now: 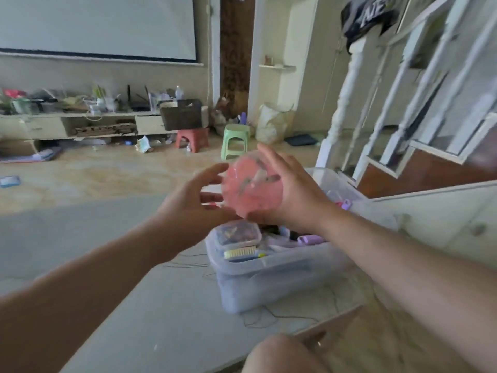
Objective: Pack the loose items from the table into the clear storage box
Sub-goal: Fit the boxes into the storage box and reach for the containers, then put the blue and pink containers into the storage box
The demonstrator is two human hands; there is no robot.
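The clear storage box [269, 275] stands on the grey table [80, 238], near the table's right edge, and thin dark wires [258, 319] lie around its base. To the left of the box the table top is bare and wide. The box is open on top and already quite full: a small lidded container [238, 234], a brush with pale bristles [240, 251] and a purple item [309, 239] lie inside, close to the rim. A clear lid [333, 184] lies behind the box, beside the white stair railing [349, 84].

On the dark cloth [368, 14] hung over the railing post I can read only the white letters "NE".

Both arms reach forward above the box. The right hand [293, 192] holds a round pink container [251, 185] from its right side, fingers spread along it, thumb below. The left hand [193, 197] is open, its fingertips at the container's left edge; if they touch it, I cannot tell. A knee [279, 356] shows at the bottom.
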